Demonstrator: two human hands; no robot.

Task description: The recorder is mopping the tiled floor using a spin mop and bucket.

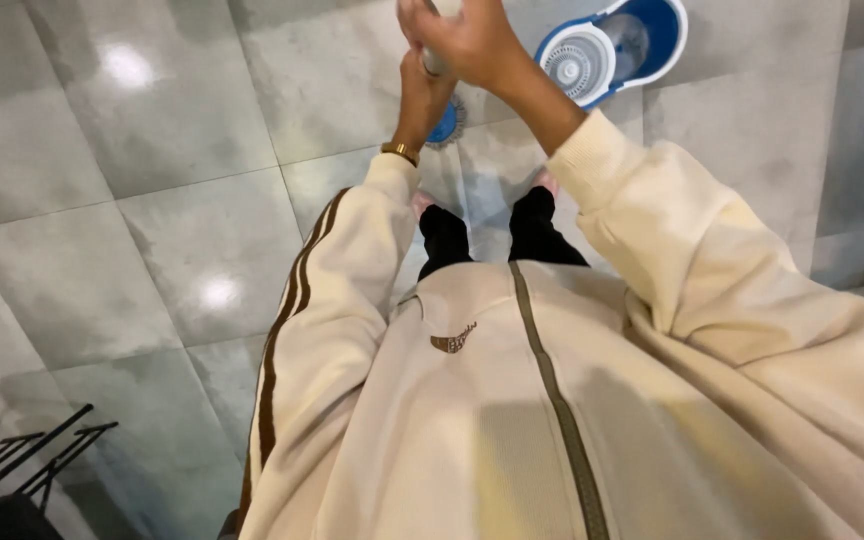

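Both of my hands are raised near the top of the view and wrapped around a pale mop handle [435,62]. My right hand [467,40] grips it higher up. My left hand [422,90] grips just below, with a gold bracelet on that wrist. Down on the floor beneath the hands lies the round mop head [446,122], blue with white strands, close to my feet. I wear a cream zip jacket with brown stripes on the sleeves and black trousers.
A blue and white spin mop bucket [607,45] with a round wringer basket stands on the grey tiled floor [152,230] at the upper right. Black metal rods of a rack [22,455] show at the lower left. A step or wall edge runs along the right.
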